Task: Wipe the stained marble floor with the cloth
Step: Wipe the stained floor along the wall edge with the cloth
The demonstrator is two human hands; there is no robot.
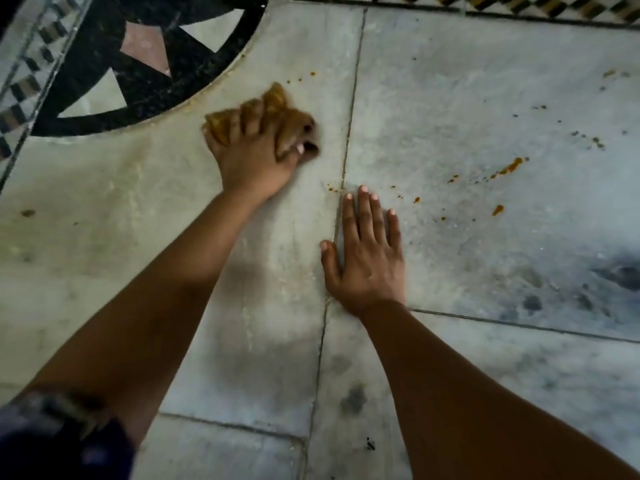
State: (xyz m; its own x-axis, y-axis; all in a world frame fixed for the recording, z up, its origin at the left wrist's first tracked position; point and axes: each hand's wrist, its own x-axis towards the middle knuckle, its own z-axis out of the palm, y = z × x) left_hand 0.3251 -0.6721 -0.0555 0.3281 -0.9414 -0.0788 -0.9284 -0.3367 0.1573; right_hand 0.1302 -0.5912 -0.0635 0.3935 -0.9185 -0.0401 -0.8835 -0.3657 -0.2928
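**One cloth under the left hand, the right hand flat on marble**

The left hand's fingers (249,123) were curled over one crumpled cloth (277,98), gripping it and pressing it onto the floor. The cloth was soft and bunched, mustard-brown, its edges blurred. The left hand (254,157) lay left of a long dark joint (349,126) in the stone.

The right hand (367,261) rested flat, its five fingers straight and slightly spread, holding nothing; its thumb lay at that joint.

The marble floor (485,98) was pale grey, smooth and mottled, and thin joints cut it into four slabs. Orange stains spattered the right-hand slab: one long streak (509,167), one smaller blob (497,209) and many fine specks, some just beyond the right fingertips and a few near the cloth.

A curved black inlay (104,36) with white and pink triangles filled the upper left corner. A checkered border (519,3) ran along the top edge.
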